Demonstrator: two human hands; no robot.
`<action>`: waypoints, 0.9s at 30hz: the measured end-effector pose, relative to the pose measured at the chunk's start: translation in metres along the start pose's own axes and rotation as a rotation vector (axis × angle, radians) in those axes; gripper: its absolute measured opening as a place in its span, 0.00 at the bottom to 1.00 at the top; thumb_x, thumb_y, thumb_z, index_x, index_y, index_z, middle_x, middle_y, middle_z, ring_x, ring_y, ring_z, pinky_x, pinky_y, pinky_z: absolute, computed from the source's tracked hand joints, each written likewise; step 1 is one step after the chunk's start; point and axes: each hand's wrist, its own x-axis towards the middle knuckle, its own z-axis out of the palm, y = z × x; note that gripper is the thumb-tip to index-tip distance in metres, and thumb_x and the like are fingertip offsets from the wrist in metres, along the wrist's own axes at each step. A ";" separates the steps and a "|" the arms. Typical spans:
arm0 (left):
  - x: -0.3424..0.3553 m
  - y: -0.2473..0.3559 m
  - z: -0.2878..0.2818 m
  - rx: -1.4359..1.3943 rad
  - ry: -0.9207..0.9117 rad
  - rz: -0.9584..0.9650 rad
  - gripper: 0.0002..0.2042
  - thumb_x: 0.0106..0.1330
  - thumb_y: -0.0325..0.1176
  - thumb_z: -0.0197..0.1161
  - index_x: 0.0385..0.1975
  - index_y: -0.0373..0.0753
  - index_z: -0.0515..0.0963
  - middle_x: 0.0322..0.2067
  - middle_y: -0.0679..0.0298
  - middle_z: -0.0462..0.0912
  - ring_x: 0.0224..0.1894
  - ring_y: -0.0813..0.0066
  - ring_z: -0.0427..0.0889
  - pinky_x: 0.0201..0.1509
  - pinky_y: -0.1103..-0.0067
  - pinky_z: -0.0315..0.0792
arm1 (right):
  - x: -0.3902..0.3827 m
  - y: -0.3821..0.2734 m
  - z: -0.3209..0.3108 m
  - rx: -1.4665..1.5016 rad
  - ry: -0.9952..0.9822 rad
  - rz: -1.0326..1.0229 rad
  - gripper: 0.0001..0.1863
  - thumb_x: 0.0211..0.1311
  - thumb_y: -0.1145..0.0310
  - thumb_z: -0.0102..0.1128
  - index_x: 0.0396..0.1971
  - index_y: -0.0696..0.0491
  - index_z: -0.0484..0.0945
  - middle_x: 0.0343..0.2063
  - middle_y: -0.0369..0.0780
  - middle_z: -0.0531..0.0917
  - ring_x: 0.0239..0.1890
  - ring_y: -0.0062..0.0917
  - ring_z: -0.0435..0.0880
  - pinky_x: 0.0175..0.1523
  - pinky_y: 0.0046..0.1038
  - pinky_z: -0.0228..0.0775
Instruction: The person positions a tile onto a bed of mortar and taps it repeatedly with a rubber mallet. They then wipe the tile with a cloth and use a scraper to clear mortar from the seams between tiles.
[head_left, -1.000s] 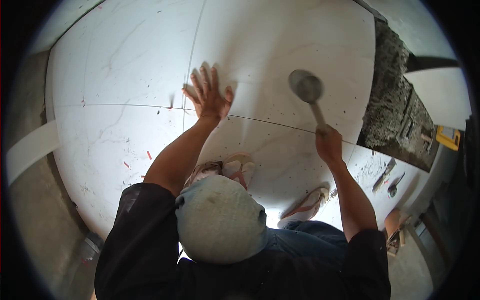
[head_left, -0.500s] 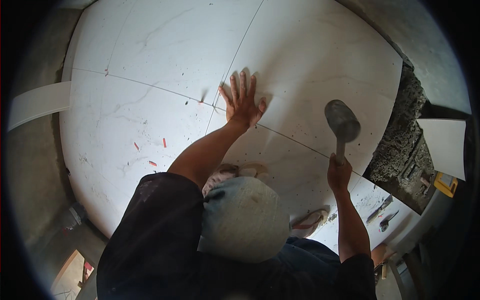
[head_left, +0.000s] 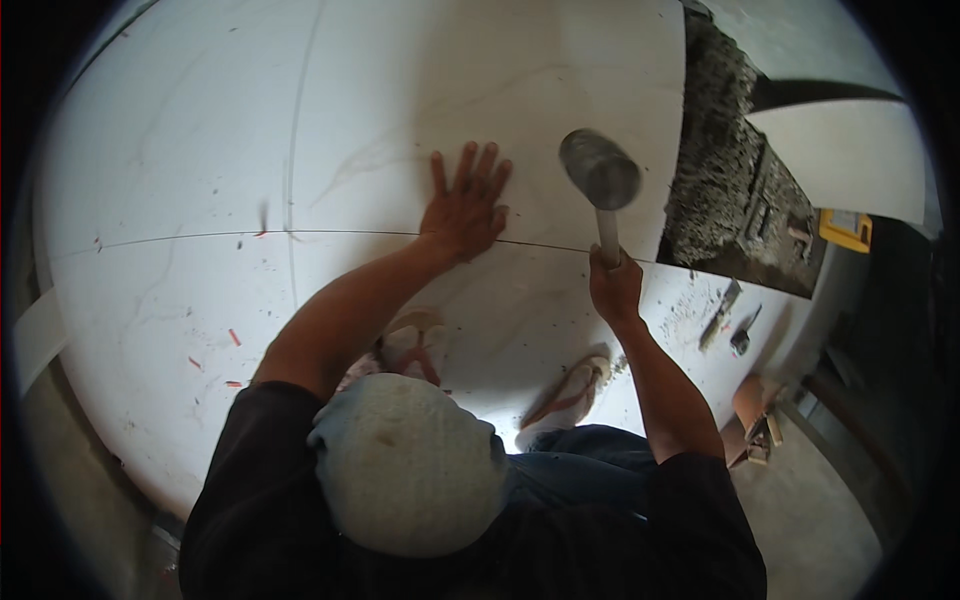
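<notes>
My left hand (head_left: 465, 208) lies flat with fingers spread on a large white marbled floor tile (head_left: 360, 110), just beyond the joint that runs across. To its right my right hand (head_left: 615, 285) is wrapped round the handle of a rubber mallet (head_left: 600, 168). The mallet's dark grey head, a little blurred, is over the same tile near its right edge; whether it touches the tile I cannot tell. Small red tile spacers (head_left: 235, 337) lie loose on the nearer left tile. My feet in flip-flops (head_left: 572, 392) stand on the nearer tiles.
Right of the tile is a rough grey mortar bed (head_left: 708, 150). Beyond it a white tile piece (head_left: 850, 150) sits beside a yellow tool (head_left: 846, 230). A trowel-like tool (head_left: 720, 315) and a small dark tool (head_left: 742, 340) lie on the near right tiles among crumbs.
The view has shifted toward the right. My left hand has moved right along the tile, away from the crossing of the joints. The mallet, still in my right hand, is farther forward over the tile.
</notes>
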 end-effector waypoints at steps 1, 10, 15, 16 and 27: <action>0.002 0.008 0.002 -0.023 -0.008 0.027 0.34 0.68 0.51 0.44 0.71 0.44 0.48 0.72 0.54 0.39 0.74 0.52 0.34 0.68 0.41 0.27 | -0.004 0.005 -0.008 0.177 0.060 0.055 0.15 0.62 0.62 0.54 0.35 0.60 0.78 0.27 0.55 0.82 0.35 0.50 0.82 0.41 0.45 0.74; 0.010 0.009 -0.007 0.067 -0.122 0.269 0.32 0.69 0.51 0.42 0.71 0.45 0.47 0.72 0.55 0.38 0.74 0.55 0.32 0.70 0.44 0.25 | 0.005 0.057 -0.015 0.200 0.083 -0.037 0.12 0.61 0.65 0.56 0.33 0.61 0.77 0.26 0.55 0.81 0.34 0.52 0.81 0.38 0.43 0.72; 0.014 0.017 -0.016 0.094 -0.171 0.262 0.32 0.70 0.52 0.41 0.71 0.46 0.47 0.73 0.57 0.37 0.75 0.57 0.32 0.71 0.45 0.25 | 0.014 0.062 -0.018 0.185 0.047 -0.006 0.12 0.60 0.65 0.56 0.33 0.61 0.77 0.26 0.54 0.81 0.33 0.52 0.81 0.39 0.42 0.72; 0.016 0.019 -0.017 0.097 -0.179 0.254 0.32 0.70 0.52 0.40 0.72 0.48 0.47 0.73 0.58 0.37 0.75 0.58 0.31 0.71 0.45 0.25 | 0.017 0.076 -0.015 0.193 0.049 -0.056 0.13 0.60 0.65 0.55 0.33 0.61 0.77 0.26 0.55 0.81 0.33 0.52 0.81 0.39 0.42 0.72; 0.046 0.023 -0.022 0.082 -0.236 0.450 0.38 0.63 0.58 0.51 0.71 0.52 0.49 0.73 0.59 0.39 0.75 0.59 0.34 0.73 0.48 0.25 | 0.066 0.042 -0.066 0.092 0.136 -0.009 0.16 0.61 0.61 0.54 0.33 0.62 0.80 0.27 0.54 0.82 0.36 0.49 0.82 0.46 0.42 0.74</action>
